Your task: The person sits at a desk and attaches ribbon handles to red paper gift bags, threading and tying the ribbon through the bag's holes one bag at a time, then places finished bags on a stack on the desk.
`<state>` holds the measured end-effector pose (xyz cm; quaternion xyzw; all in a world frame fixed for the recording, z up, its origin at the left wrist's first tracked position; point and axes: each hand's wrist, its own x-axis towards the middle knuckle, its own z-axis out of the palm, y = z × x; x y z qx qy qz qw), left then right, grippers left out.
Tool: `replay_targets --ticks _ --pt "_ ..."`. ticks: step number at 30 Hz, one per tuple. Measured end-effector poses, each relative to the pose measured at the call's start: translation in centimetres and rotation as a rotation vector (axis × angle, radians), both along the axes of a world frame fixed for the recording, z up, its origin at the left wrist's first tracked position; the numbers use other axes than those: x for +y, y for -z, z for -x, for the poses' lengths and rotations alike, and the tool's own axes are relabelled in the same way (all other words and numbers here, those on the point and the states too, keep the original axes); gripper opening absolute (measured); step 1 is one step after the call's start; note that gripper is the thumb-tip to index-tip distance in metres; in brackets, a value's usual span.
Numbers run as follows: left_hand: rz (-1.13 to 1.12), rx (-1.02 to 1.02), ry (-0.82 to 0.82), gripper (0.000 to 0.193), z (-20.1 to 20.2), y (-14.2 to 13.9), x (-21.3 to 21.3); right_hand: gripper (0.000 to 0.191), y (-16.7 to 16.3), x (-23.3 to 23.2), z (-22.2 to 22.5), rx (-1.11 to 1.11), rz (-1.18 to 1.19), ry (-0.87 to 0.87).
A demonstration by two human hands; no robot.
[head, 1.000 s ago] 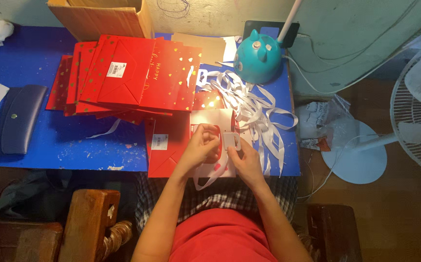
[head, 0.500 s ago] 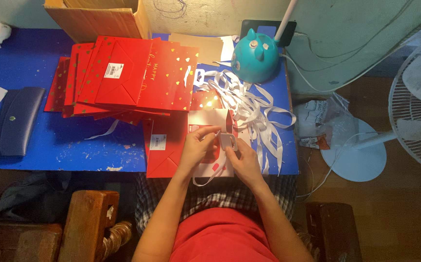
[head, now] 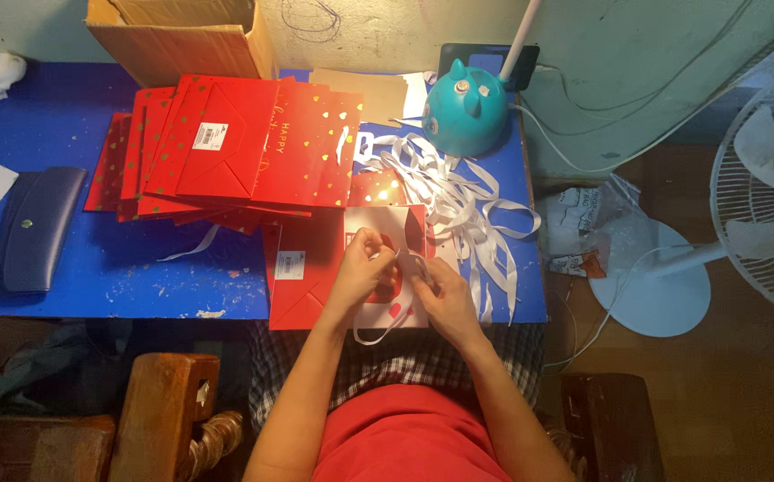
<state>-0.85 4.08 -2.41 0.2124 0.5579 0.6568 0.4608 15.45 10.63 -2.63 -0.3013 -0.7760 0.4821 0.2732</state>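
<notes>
Left hand (head: 365, 268): pinching the white ribbon (head: 409, 268) over the red gift bag (head: 316, 268)
Right hand (head: 441, 299): pinching the same ribbon (just beside the left hand)
Bag stack (head: 235, 147): behind the gift bag on the blue desk (head: 92, 259)

Glossy red paper bags (head: 253, 147), satin ribbon (head: 458, 192)

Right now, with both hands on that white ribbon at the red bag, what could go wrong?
1. The white ribbon loops off the table edge below the left hand and right hand; it could snag or slip out.
2. The loose ribbon pile lies right beside the red bag, so strands might tangle with the one in hand.
3. The stack of red bags is fanned unevenly and could slide if bumped.
</notes>
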Motion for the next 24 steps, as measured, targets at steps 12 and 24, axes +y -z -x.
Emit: replay_targets --ticks 12,24 --pt "-0.082 -0.163 -0.014 0.020 0.8 -0.2 -0.3 0.040 -0.4 0.0 -0.2 -0.048 0.013 -0.010" --pt "-0.122 0.020 -0.122 0.020 -0.6 0.1 0.5 0.035 -2.4 -0.8 0.0 0.018 -0.104 -0.067"
